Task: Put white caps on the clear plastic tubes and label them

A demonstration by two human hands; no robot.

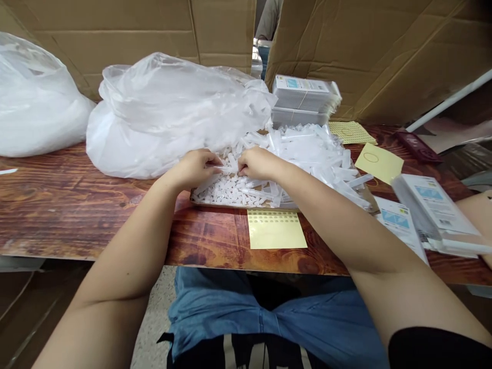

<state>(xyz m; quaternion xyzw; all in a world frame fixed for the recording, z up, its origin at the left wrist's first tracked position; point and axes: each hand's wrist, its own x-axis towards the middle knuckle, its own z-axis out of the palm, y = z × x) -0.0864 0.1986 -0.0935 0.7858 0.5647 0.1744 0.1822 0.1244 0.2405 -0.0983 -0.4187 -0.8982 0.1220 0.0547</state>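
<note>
My left hand [197,166] is closed on a clear plastic tube [224,168] that points right, toward my other hand. The fingers of my right hand [254,162] are pinched together just right of the tube's end; what they hold, if anything, is hidden. Both hands are over a shallow cardboard tray [230,206]. Small white plastic pieces [221,192] lie in its left front part. To the right and behind, translucent tubes [303,146] are heaped up, some lying across the tray's right edge.
Stuffed plastic bags [165,118] [38,102] stand at the back left. Behind the tray are banded stacks of printed cards [302,97]. A yellow sticker sheet [277,230] lies in front. More printed packs [434,205] are at right, near another person's arm [476,210]. Cardboard walls the back.
</note>
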